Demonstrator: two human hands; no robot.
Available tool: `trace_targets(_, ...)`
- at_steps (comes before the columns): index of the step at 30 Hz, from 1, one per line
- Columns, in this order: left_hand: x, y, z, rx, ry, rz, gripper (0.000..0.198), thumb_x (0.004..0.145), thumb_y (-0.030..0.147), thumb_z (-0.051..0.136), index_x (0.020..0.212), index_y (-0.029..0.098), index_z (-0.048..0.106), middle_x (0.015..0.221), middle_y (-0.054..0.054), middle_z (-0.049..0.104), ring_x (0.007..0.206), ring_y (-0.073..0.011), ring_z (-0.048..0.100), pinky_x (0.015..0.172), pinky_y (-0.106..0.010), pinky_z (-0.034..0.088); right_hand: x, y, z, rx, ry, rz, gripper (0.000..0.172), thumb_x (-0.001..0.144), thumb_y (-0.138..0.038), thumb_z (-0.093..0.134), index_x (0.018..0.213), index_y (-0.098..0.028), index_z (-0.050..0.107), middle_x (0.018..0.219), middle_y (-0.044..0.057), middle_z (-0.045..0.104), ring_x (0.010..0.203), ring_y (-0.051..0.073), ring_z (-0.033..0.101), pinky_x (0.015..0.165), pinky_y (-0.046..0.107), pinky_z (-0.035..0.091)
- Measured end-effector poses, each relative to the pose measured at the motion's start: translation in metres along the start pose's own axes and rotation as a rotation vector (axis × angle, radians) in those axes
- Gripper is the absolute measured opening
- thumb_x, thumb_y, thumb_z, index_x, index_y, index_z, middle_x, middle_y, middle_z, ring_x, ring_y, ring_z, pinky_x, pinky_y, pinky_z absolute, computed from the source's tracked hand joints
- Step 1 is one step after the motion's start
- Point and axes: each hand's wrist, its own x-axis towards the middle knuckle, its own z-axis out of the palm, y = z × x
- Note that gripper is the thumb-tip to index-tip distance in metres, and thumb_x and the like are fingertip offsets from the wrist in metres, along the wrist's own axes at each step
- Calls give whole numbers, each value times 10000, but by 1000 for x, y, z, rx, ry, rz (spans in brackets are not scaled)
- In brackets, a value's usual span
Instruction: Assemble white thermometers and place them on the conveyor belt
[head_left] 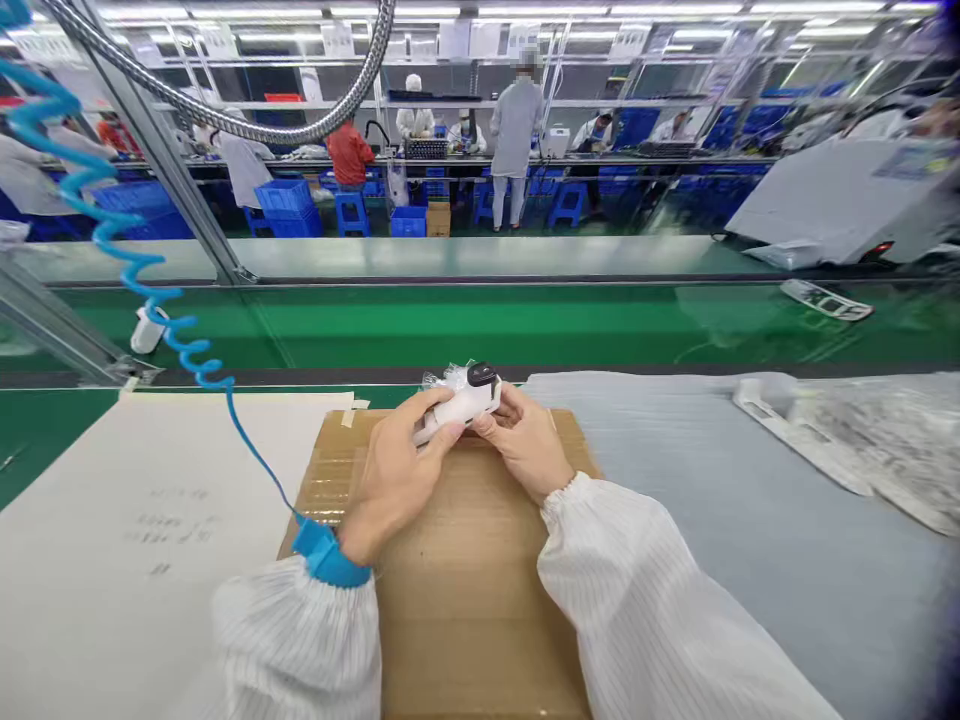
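In the middle of the frame, both hands hold one white plastic device [465,404] with a black round part [481,374] on its upper end. The left hand [397,455] grips its lower left end; the fingers of the right hand [529,445] close around its right end. Clear plastic film [444,378] shows just behind it. Below is a brown taped cardboard piece [472,570] on the bench [45,425]; whether it is a closed box, I cannot tell. In the upper left of the frame, blue crates [287,205] are stacked. At upper centre, a blue bin [409,222] stands beside a brown carton [439,219]; the contents of these containers are too small to tell.
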Motion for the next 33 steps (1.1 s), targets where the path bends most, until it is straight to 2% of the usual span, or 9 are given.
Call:
trace_targets(6,0,3,1,-199,-17,-40,353,890,368,667,1216,238,632,1265,-34,667,1136,-202,633,993,-333,498,-2,-2,-2,21,40,2,502,638,-435,893,1056,-230,704,1031,36,769,984,215,708,894,353,560)
trace_targets(10,-3,9,1,-81,-61,34,339,943,368,592,1262,255,618,1273,-30,665,1131,-196,631,987,-325,488,-4,-8,6,103,80,48,488,633,-447,897,1027,-224,715,1015,31,761,987,201,687,916,329,529)
trace_targets(14,-11,19,7,205,-160,151,370,1013,355,438,1341,241,565,1256,-74,674,1111,-247,651,945,-374,493,-9,-23,22,509,158,318,481,842,-668,613,908,-199,698,862,40,735,919,201,675,874,343,539)
trace_targets(17,-17,29,13,441,-314,104,414,998,424,458,1351,225,544,1034,-90,740,901,-290,712,748,-364,517,-12,-34,29,789,274,489,549,979,-602,371,676,-201,594,477,-18,509,640,158,620,691,291,543)
trace_targets(20,-18,33,16,577,-356,123,439,993,461,456,1351,219,532,887,-79,744,788,-294,717,659,-343,493,-12,-40,26,884,281,510,573,1002,-553,306,579,-213,487,379,-53,297,500,133,519,579,254,503)
trace_targets(22,-16,29,15,630,-307,104,412,1008,464,410,1294,213,568,896,-84,741,780,-293,713,644,-350,493,-11,-41,22,853,189,511,558,1004,-570,312,658,-203,550,457,-30,442,573,148,572,625,279,529)
trace_targets(25,-13,20,9,602,-82,87,397,1002,474,424,1271,219,566,1085,-98,720,975,-296,691,738,-382,527,-11,-37,22,759,31,453,428,1000,-529,421,857,-186,634,791,31,680,811,174,660,815,324,554)
trace_targets(29,-12,14,5,406,100,220,479,969,461,530,1376,217,468,1313,-97,633,1184,-247,609,948,-392,511,-18,-27,34,668,-116,392,267,949,-429,596,1027,-183,662,1032,64,714,1073,197,643,1015,356,493)
trace_targets(33,-13,17,12,462,140,386,352,1014,384,450,1281,178,550,1262,-103,658,1123,-241,631,920,-387,522,-26,-21,46,690,-47,380,215,908,-395,662,975,-192,679,1045,63,726,1172,211,610,1092,391,453)
